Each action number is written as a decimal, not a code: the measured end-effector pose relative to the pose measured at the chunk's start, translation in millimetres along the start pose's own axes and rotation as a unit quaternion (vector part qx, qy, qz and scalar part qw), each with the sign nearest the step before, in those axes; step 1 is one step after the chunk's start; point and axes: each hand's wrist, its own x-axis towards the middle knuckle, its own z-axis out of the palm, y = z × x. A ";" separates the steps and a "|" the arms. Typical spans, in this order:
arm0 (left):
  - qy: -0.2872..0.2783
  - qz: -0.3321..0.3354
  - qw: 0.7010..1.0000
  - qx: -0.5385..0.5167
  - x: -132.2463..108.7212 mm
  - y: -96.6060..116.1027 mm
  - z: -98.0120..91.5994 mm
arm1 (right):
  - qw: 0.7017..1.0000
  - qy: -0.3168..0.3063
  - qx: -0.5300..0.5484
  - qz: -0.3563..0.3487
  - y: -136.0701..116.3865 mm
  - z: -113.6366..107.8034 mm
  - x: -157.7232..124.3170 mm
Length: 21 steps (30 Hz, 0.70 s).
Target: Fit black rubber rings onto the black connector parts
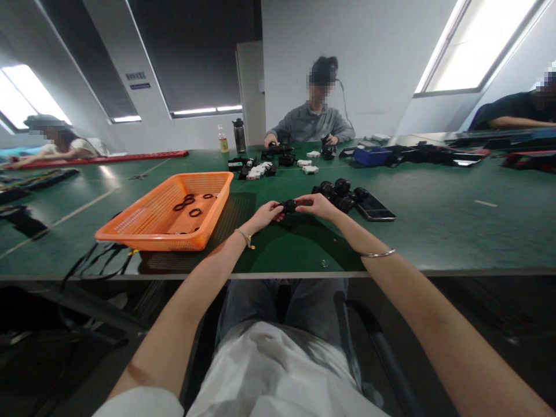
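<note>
Left hand (266, 215): pinching 1 end of the black part (288, 205).
Right hand (316, 205): pinching the other end, some fingers hidden.
Black part: between both hands, over green table (438, 231); details too small.
Orange basket (220, 202): black rings (191, 212) inside, near floor hidden by rim.
Phone (377, 209): beside black round pieces (342, 186), too bunched to count.

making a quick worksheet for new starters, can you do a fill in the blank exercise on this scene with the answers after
1. The basket with dark rings inside is ____ in colour.
2. The small part held between the left hand and the right hand is ____ in colour.
3. In the picture, the phone lies on the ____-hand side of the basket.

Missing words: orange; black; right
</note>
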 end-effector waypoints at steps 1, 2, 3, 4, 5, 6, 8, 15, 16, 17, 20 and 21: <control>-0.001 0.002 1.000 -0.001 -0.5 0.3 0.0 | 1.000 0.001 0.006 0.001 0.2 0.4 -0.1; -0.002 0.003 1.000 -0.001 -1.0 0.7 0.0 | 1.000 0.003 0.013 0.000 0.3 0.7 -0.1; -0.002 0.002 1.000 -0.001 -1.5 1.2 0.1 | 1.000 0.006 0.020 -0.002 0.4 0.9 -0.2; -0.002 0.001 1.000 -0.001 -2.0 1.7 0.3 | 1.000 0.008 0.026 -0.004 0.3 1.1 -0.5; -0.001 0.000 1.000 -0.001 -2.5 2.3 0.5 | 0.999 0.010 0.031 -0.006 0.0 1.2 -0.8; 0.001 -0.001 1.000 0.000 -2.9 2.8 0.8 | 0.999 0.011 0.033 -0.008 -0.5 1.2 -1.2; 0.002 -0.003 1.000 0.000 -3.3 3.8 1.3 | 0.999 0.009 0.033 -0.009 -2.1 1.1 -2.3; 0.003 -0.004 1.000 0.009 -2.3 3.9 1.3 | 1.000 0.000 0.023 -0.007 -4.8 1.2 -3.3; 0.001 -0.002 1.000 0.009 -1.9 3.4 1.0 | 1.000 0.002 0.019 -0.007 -4.3 1.5 -2.9; -0.001 0.000 1.000 0.009 -1.6 2.9 0.7 | 1.000 0.004 0.016 -0.006 -3.8 1.8 -2.6; -0.007 0.003 1.000 0.008 -1.0 1.9 0.0 | 1.000 0.012 0.010 -0.003 -2.6 2.8 -1.7; -0.008 0.003 1.000 0.007 -0.8 1.7 0.0 | 1.000 0.014 0.011 -0.003 -2.4 3.1 -1.5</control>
